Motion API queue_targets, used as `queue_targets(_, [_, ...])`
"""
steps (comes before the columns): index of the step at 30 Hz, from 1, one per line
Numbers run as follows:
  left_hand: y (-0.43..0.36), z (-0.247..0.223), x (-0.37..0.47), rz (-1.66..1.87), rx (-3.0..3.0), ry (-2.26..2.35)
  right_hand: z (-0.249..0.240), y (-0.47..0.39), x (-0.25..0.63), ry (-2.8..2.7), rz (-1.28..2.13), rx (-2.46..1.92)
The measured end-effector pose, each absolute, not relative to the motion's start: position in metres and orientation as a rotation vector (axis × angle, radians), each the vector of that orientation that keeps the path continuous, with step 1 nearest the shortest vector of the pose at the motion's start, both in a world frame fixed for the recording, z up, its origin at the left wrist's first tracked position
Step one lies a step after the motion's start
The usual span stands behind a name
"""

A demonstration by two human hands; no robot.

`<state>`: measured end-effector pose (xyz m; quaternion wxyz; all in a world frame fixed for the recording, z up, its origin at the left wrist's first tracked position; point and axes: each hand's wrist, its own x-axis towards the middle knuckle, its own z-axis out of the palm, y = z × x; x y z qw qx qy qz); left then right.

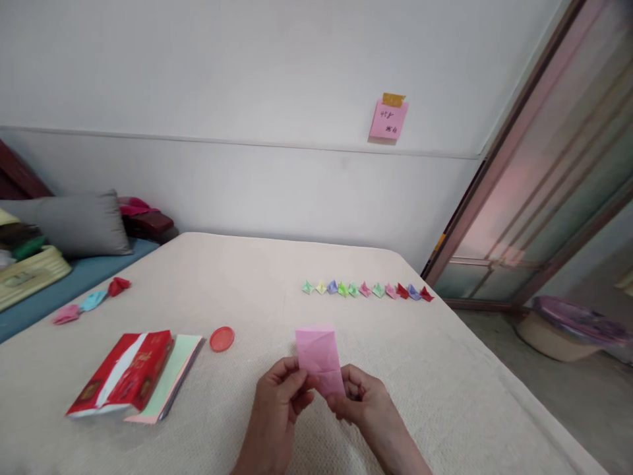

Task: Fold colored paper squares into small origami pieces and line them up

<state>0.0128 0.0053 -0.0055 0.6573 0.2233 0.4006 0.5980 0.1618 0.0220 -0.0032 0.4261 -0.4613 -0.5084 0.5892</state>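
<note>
A creased, folded sheet of pink paper [319,351] is held up above the cream table cover [247,264]. My left hand [281,396] pinches its lower left edge between thumb and fingers. At the lower right corner, my right hand [363,402] grips the same paper, thumb in front. Some fingertips are hidden behind the sheet. Beyond my hands, a row of several small folded paper pieces [364,289] in green, yellow, blue, pink and red lies on the cover.
At left lie a red-and-white packet [126,373] on a stack of coloured paper [175,369], a red round lid [222,339], and crumpled-looking pink [66,315], light blue [93,301] and red [119,285] pieces. A pink note [388,121] is taped to the wall. A lidded tub [568,330] stands right.
</note>
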Motion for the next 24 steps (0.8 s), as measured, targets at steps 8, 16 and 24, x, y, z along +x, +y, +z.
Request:
queue_targets(8, [0.003, 0.003, 0.012, 1.316, 0.791, 1.014, 0.014, 0.019, 0.164, -1.15, 1.315, -1.205])
queue_targets(16, [0.007, -0.001, 0.013, 1.264, 0.938, 1.17, 0.011, 0.016, 0.171, -1.049, 1.364, -1.168])
queue_targets(24, [0.006, -0.005, 0.02, 1.587, 0.934, 1.301, 0.003, 0.015, 0.162, -0.916, 1.237, -1.206])
